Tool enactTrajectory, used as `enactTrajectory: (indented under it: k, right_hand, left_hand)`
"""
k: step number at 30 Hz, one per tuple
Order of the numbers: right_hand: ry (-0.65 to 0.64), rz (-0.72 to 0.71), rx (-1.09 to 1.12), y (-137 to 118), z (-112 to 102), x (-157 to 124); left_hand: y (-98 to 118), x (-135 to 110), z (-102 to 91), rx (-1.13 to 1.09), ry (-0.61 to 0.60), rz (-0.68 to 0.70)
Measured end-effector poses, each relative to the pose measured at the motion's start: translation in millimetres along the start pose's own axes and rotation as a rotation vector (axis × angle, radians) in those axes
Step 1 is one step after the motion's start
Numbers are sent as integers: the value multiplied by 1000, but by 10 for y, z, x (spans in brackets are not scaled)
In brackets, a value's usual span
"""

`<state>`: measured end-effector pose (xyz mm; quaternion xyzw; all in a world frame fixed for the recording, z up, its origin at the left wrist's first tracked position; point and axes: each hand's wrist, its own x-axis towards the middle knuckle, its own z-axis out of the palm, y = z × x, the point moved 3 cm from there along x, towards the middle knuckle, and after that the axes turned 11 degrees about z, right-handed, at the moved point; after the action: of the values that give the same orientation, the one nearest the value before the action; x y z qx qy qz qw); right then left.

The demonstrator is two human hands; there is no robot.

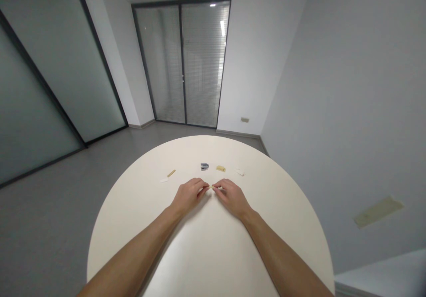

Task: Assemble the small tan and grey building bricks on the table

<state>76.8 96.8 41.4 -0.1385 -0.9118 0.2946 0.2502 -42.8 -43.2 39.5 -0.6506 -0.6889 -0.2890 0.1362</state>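
Note:
My left hand [193, 193] and my right hand [231, 195] meet near the middle of the table, fingertips almost touching. Both pinch a small yellowish piece [211, 187] between them, too small to name; it is mostly covered by the fingers. Just beyond the hands lies a little pile of dark grey pieces [204, 166]. To its right is a yellow piece or small stack [220, 168], and further right some white pieces [240, 172]. Off to the left rest a thin tan strip [171, 173] and a white strip [164, 180].
The round white table [206, 261] fills the foreground. A grey wall [349, 88] with a wall plate [378, 211] stands at the right. Glass doors with blinds [184, 62] are at the back, and frosted glass panels [60, 57] at the left.

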Motion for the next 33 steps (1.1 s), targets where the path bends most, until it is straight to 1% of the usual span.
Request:
enactTrajectory:
  k: [13,21,26,33]
  right_hand:
    - [-5,-10,-4,-25,-14,-5]
    - [2,0,0,-8,5,-8]
    - [11,4,-12,-16,8,-18]
    - [-11,15,-18,-14,7,-18]
  left_hand:
    - [-18,-8,19,7,-17,-2]
    - [20,2,-9,15,-36,-15]
    - [33,4,-7,-1,-30,8]
    - [26,3,13,-31,-48,39]
